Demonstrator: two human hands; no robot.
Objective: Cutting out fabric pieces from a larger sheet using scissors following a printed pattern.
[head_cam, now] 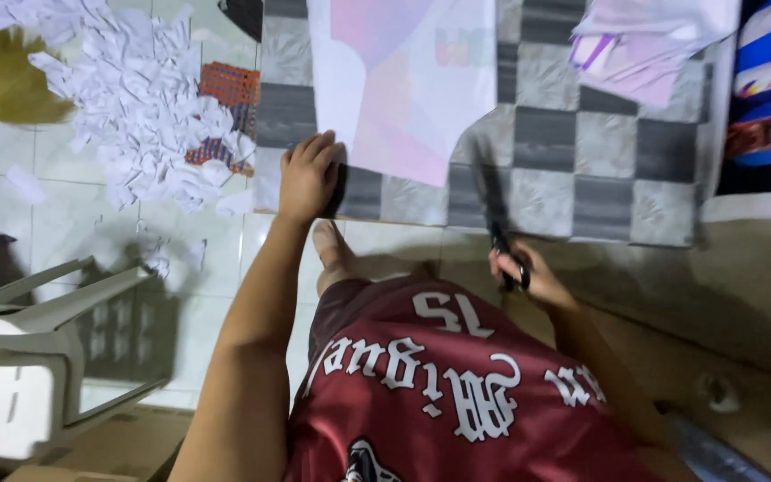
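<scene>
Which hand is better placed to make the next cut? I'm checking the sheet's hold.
Probably right hand: it grips the scissors by the sheet, while the left hand presses the sheet's edge down.

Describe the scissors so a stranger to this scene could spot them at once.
Start at the grey and black checkered mat spread over the pale tiled floor. At its near edge, right of the big white and pink sheet, the right hand grips the scissors. They are the only dark, slim, pointed thing there, blades reaching up across the mat.
</scene>
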